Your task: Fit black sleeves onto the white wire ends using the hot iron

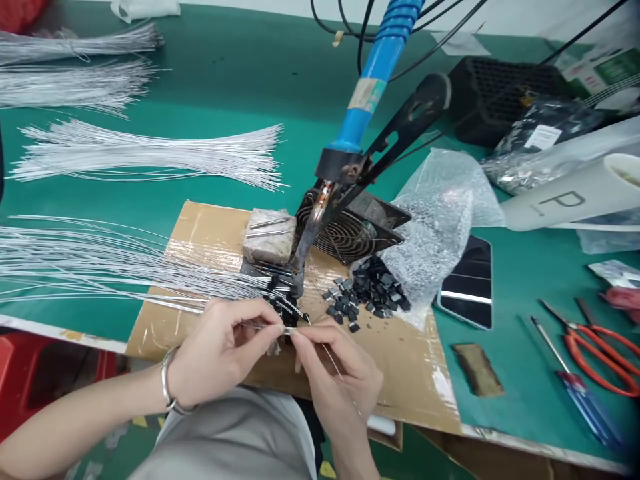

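Observation:
My left hand [225,353], with a bracelet on its wrist, is closed in a pinch at the cardboard's front edge. Its fingertips meet those of my right hand [340,370] over a tiny silvery piece, too small to make out. A thin wire [330,357] runs through the closed fingers of my right hand. Just beyond them, long white wires [210,277] end among small black parts [285,310] beneath the tip of a blue-handled soldering iron [367,100]. Several loose black pieces [375,287] lie to the right.
A wax-like block [270,237] with thin metal rods stands on the cardboard [405,373]. Behind the iron sits a fan [340,233]. Bubble wrap [435,220], a phone [467,283], a screwdriver [580,393] and red-handled scissors [600,353] lie right. Wire bundles [150,150] lie left.

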Tool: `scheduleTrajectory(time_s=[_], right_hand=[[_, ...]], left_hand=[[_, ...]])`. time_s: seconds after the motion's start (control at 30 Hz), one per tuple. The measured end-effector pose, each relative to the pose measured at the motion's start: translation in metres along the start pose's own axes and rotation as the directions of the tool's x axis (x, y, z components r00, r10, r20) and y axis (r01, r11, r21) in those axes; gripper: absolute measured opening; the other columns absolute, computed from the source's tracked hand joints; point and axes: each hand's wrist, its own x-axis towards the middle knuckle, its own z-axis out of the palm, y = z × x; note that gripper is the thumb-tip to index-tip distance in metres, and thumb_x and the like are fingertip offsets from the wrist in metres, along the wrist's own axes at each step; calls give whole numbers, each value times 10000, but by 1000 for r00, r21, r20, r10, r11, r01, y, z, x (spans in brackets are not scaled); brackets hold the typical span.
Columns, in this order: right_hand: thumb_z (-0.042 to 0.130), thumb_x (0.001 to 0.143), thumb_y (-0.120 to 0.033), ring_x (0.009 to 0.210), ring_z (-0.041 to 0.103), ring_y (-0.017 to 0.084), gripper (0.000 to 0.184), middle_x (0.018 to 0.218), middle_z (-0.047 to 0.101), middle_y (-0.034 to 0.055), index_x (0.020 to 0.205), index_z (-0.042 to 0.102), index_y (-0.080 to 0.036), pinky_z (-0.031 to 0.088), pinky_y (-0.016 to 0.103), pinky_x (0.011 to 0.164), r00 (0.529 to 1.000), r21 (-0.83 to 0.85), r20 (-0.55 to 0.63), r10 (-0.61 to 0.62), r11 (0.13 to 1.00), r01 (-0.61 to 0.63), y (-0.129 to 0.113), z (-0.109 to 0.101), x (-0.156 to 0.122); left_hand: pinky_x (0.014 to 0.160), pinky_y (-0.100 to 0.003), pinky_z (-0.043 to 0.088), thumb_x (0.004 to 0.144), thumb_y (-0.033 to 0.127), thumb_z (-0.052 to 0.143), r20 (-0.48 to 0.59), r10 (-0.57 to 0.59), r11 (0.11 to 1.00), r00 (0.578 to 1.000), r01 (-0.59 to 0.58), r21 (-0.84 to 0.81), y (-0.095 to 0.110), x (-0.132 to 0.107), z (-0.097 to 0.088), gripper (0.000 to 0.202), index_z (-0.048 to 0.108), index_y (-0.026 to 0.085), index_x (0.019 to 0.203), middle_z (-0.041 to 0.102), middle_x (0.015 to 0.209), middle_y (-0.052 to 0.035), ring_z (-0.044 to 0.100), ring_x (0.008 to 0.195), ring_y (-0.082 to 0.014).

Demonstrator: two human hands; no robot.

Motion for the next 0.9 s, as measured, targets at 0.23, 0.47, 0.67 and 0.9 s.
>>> scheduleTrajectory(time_s=[0.23, 0.47, 0.67, 0.9], right_hand=[[594, 1052, -408, 609, 612, 142, 329, 741, 686, 27, 921, 840, -233, 494, 260, 535, 994, 141, -11, 104, 985, -102, 1, -2, -1], [596, 1058, -364, 573, 621, 123, 322, 742, 702, 38, 945, 868, -236, 508, 227, 493, 987, 263, 43, 157, 951, -163, 4, -1, 0], [738, 962, -329, 499, 572, 98, 159, 746, 684, 20, 917, 853, -229, 489, 209, 436, 963, 330, 102, 248, 905, -268, 2, 6, -4], [791, 917, -323, 517, 541, 88, 112, 763, 680, 16, 890, 842, -227, 476, 201, 442, 934, 420, 84, 348, 838, -350, -2, 10, -5]], left_hand=[[446, -237, 213, 946, 296, 622, -41, -43, 996, 998, 46, 75, -2, -1, 2, 220, 710, 158, 800, 542, 574, 30, 291, 488, -90], [473, -250, 287, 943, 339, 618, -40, -72, 997, 997, 73, 21, -1, 1, 3, 246, 702, 163, 793, 614, 633, -18, 400, 520, -112], [467, -234, 313, 945, 288, 615, -37, -14, 999, 999, 13, -29, 4, 2, 0, 231, 670, 169, 754, 593, 603, -5, 430, 526, -112], [463, -224, 384, 967, 295, 629, -79, 6, 1000, 997, -5, 12, 1, -1, 3, 221, 680, 175, 788, 639, 647, -20, 516, 534, -121]])
